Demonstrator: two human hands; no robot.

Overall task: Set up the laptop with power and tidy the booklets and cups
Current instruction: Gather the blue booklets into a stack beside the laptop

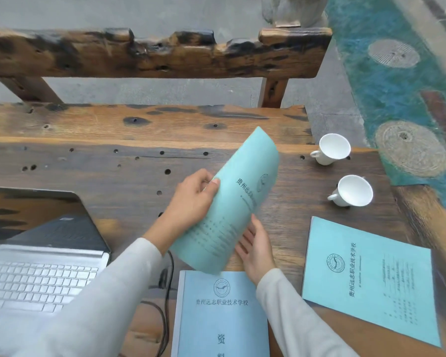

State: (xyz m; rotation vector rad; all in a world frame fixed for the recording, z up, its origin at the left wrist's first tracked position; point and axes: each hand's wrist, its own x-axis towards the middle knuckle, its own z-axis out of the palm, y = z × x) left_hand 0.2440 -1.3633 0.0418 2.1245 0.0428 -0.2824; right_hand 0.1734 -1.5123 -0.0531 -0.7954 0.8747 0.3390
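Teal booklet (231, 202) is hanging mid-table, bowing, above the near booklet (222, 315) | my left hand (193, 199) is pinching its left edge | my right hand (255, 247) is spreading open under it | light, floppy; I'm judging the spine edge the best hold | cups (331, 149) are sitting far right

You are looking at three blue booklets, each carrying 贵州远志职业技术学校 beside a round emblem — the near booklet (220, 313) is also showing 资 and 料 lower down. The right booklet (371, 276) and the lifted booklet (229, 202) are bearing smaller print — too fine to read.
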